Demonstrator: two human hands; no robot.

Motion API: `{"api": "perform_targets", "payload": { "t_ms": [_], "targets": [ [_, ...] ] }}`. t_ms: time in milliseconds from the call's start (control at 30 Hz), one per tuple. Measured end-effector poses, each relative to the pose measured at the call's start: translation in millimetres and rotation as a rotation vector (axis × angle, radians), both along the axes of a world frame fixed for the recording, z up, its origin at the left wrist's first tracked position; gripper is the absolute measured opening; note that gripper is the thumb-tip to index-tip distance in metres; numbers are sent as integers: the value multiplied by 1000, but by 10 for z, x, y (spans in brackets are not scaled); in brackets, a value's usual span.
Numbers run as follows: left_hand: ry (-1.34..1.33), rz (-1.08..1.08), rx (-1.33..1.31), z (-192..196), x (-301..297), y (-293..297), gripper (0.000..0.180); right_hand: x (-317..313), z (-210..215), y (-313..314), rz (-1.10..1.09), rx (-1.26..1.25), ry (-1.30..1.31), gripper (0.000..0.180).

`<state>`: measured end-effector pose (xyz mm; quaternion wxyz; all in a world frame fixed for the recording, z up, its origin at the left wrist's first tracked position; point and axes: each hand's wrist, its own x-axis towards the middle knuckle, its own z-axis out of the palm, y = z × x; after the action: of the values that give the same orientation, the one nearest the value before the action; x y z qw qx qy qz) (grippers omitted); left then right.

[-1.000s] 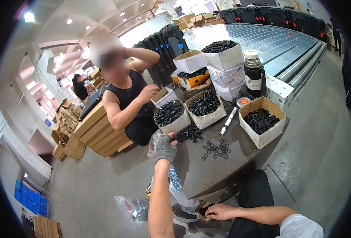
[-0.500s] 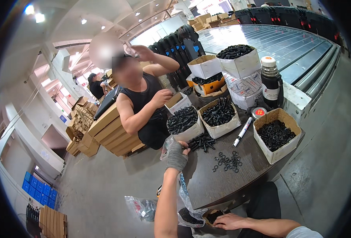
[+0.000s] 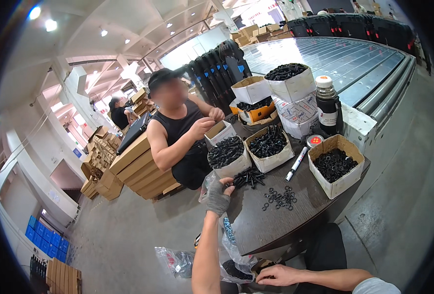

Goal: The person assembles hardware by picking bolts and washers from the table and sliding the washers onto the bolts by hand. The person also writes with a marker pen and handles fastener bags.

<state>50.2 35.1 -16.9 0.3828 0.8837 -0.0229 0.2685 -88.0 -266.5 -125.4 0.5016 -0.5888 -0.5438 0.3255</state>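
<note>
My left hand point(image 3: 218, 197), in a grey wrap, is closed on a clear plastic bag point(image 3: 207, 190) at the table's left edge. Just beyond its fingers lies a loose pile of black bolt-like parts point(image 3: 249, 178). Low down, below the table edge, my right hand point(image 3: 278, 275) has its fingers bent downward; whatever lies under the fingertips is hidden. It is beside a box point(image 3: 262, 263) and an open clear bag point(image 3: 231, 269) of dark parts. Several black rings point(image 3: 279, 199) are scattered on the dark table point(image 3: 261, 225).
White boxes of black parts point(image 3: 227, 153) stand along the table's far side, and a box of rings point(image 3: 335, 166) at right. A marker point(image 3: 296, 164), a round tin point(image 3: 315, 141) and a bottle point(image 3: 327, 105) are nearby. A co-worker point(image 3: 175, 127) sits across; a roller conveyor point(image 3: 334, 63) lies behind.
My right hand has drawn up out of the box and shifted slightly left, toward the bag. My left hand stays put. The co-worker's raised hand has come down to meet the other.
</note>
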Motion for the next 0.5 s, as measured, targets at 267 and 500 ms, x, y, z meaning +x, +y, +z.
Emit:
{"api": "perform_targets", "payload": {
  "t_ms": [267, 500],
  "targets": [
    [69, -19, -235, 154, -489, -249, 22, 550, 1369, 35, -640, 419, -265, 14],
    [-212, -181, -127, 236, -1120, -924, 17, 870, 1275, 525, -683, 459, 170, 23]
  ]
}}
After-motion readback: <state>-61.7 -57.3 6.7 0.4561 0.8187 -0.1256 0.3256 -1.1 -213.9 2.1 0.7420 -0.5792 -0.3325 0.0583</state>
